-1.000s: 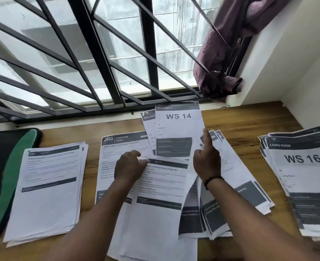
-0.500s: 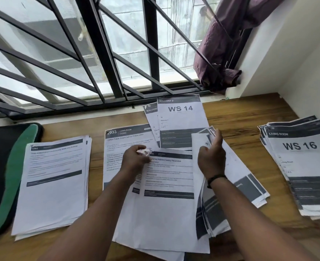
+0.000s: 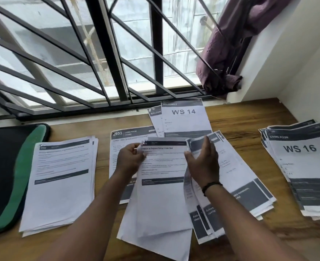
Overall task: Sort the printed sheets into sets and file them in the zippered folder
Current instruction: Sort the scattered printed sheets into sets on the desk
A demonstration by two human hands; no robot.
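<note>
The middle sheet (image 3: 163, 187) lies at the table's centre; its body print is too blurred to read, and its lower edge hides further pages. The left hand (image 3: 131, 160) pinches its top-left corner. The right hand (image 3: 202, 162), fingers straight, has shifted from the fanned pile (image 3: 236, 178) at three o'clock onto the sheet's right edge. The soft black-and-green zippered folder (image 3: 8, 174), at nine o'clock, is cut off by the frame.

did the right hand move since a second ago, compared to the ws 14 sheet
Yes. The right hand has shifted left, off the fanned sheets and toward the sheet pinched by the left hand, staying below the white WS 14 sheet.
</note>
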